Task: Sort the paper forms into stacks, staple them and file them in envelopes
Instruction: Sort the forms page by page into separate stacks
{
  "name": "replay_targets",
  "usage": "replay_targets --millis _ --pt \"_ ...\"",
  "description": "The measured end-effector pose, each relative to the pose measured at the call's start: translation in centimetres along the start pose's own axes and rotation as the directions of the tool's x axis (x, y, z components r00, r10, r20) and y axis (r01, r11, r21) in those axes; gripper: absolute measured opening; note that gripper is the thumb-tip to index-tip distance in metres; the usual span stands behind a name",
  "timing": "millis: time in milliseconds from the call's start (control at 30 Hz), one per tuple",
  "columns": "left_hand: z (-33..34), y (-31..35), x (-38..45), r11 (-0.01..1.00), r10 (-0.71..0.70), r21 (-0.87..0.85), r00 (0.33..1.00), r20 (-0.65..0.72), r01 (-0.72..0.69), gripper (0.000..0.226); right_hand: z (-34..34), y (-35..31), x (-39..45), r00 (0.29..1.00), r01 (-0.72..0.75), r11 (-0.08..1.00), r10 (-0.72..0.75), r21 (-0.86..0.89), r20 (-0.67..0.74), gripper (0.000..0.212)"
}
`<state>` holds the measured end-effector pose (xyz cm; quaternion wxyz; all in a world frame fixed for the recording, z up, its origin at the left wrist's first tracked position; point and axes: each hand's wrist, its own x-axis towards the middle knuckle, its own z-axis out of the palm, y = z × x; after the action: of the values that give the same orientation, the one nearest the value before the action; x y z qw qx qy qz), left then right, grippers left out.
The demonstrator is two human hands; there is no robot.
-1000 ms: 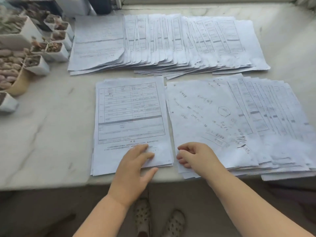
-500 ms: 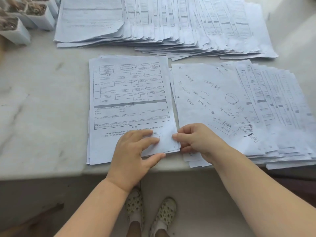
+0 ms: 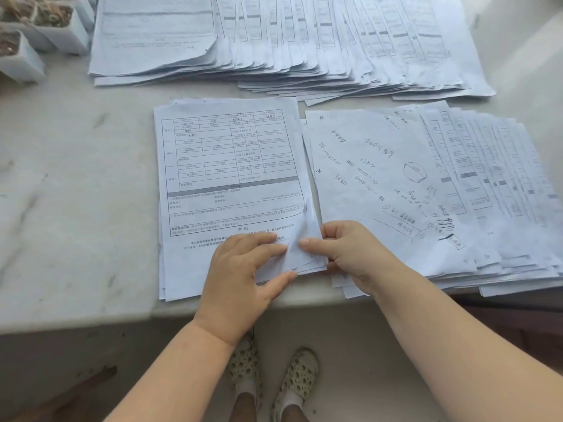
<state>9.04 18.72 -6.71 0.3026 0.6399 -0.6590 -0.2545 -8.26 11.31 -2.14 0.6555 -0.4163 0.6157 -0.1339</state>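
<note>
A small stack of printed forms lies on the marble table near its front edge. My left hand rests flat on the stack's lower right part, fingers straight. My right hand pinches the stack's lower right corner, which is lifted and creased. To the right lies a fanned pile of forms with a handwritten sheet on top. A long fanned row of forms lies across the back of the table.
White square plant pots stand at the back left. The marble table shows bare stone to the left of the stack, and its front edge runs just below my hands. My feet in spotted shoes show on the floor below.
My right hand moved left from the handwritten pile onto the stack's lower right corner and pinched it up. My left hand stayed on the stack. The camera tilted down and closer.
</note>
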Motion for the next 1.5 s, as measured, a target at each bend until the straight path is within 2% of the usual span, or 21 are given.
replay_targets --millis 133,300,400,467,533,600,633,700,767,900,967,1100,1167,1233,1333,1500 --pt "-0.2 -0.3 0.0 0.999 0.004 -0.05 1.0 -0.03 -0.005 0.03 0.7 -0.2 0.4 0.999 -0.021 0.999 0.019 -0.03 -0.045 0.027" --pt "-0.4 0.0 0.5 0.995 -0.039 -0.09 0.993 -0.114 0.029 0.033 -0.6 -1.0 -0.2 0.992 -0.058 0.998 0.06 -0.024 0.11 0.006" --pt "-0.1 0.6 0.8 0.986 -0.149 -0.103 0.971 -0.187 0.131 0.012 -0.7 -1.3 -0.3 0.995 -0.056 0.995 0.062 -0.077 0.079 0.015" --pt "0.0 0.9 0.8 0.967 -0.217 -0.177 0.953 -0.21 0.182 0.032 -0.2 -1.3 0.0 0.998 -0.053 0.991 0.056 -0.123 0.025 0.03" --pt "-0.1 1.0 0.8 0.981 -0.144 -0.155 0.97 -0.196 0.114 0.034 0.3 -1.4 0.3 0.999 -0.054 0.986 0.053 -0.16 -0.01 0.032" --pt "-0.3 0.9 0.8 0.99 -0.064 -0.135 0.988 -0.138 0.045 0.015 0.5 -1.3 0.6 0.998 -0.06 0.982 0.058 -0.176 -0.02 0.022" --pt "-0.4 0.8 0.8 0.992 -0.051 -0.123 0.994 -0.101 0.038 0.012 0.5 -1.3 0.7 0.998 -0.068 0.982 0.066 -0.177 -0.021 0.019" --pt "-0.6 0.5 0.6 0.993 -0.053 -0.103 0.997 -0.047 0.048 0.025 0.5 -1.3 0.7 0.997 -0.083 0.984 0.081 -0.158 -0.017 0.017" --pt "-0.7 0.2 0.5 0.994 -0.055 -0.095 0.998 -0.038 0.052 0.027 0.6 -1.2 0.7 0.997 -0.078 0.985 0.076 -0.153 -0.019 0.018" --pt "-0.7 -0.1 0.7 0.989 -0.086 -0.122 0.994 -0.061 0.078 0.028 0.6 -0.7 0.8 0.988 0.031 0.983 -0.058 -0.183 -0.143 0.031" --pt "-0.6 0.0 0.8 0.988 -0.091 -0.133 0.993 -0.078 0.08 0.029 0.4 -0.7 0.6 0.984 0.07 0.985 -0.094 -0.156 -0.151 0.032" --pt "-0.5 0.2 0.7 0.986 -0.091 -0.151 0.99 -0.108 0.074 0.026 0.1 -1.6 0.2 1.0 -0.008 0.993 0.005 -0.115 -0.025 0.007" --pt "-0.5 0.4 0.6 0.986 -0.092 -0.148 0.989 -0.117 0.074 0.024 0.1 -1.8 0.4 0.998 -0.061 0.993 0.063 -0.097 0.014 0.009" --pt "-0.6 0.3 0.7 0.985 -0.094 -0.156 0.99 -0.104 0.078 0.024 0.3 -1.7 0.6 0.996 -0.083 0.993 0.082 -0.08 -0.019 0.008" --pt "-0.7 0.0 0.7 0.985 -0.087 -0.155 0.993 -0.074 0.074 0.027 0.8 -1.4 0.7 0.993 -0.073 0.991 0.061 -0.115 -0.105 0.018" --pt "-0.9 0.0 0.9 0.986 -0.061 -0.158 0.993 -0.105 0.044 0.032 1.0 -1.1 0.5 0.991 -0.056 0.994 0.043 -0.097 -0.127 0.037"
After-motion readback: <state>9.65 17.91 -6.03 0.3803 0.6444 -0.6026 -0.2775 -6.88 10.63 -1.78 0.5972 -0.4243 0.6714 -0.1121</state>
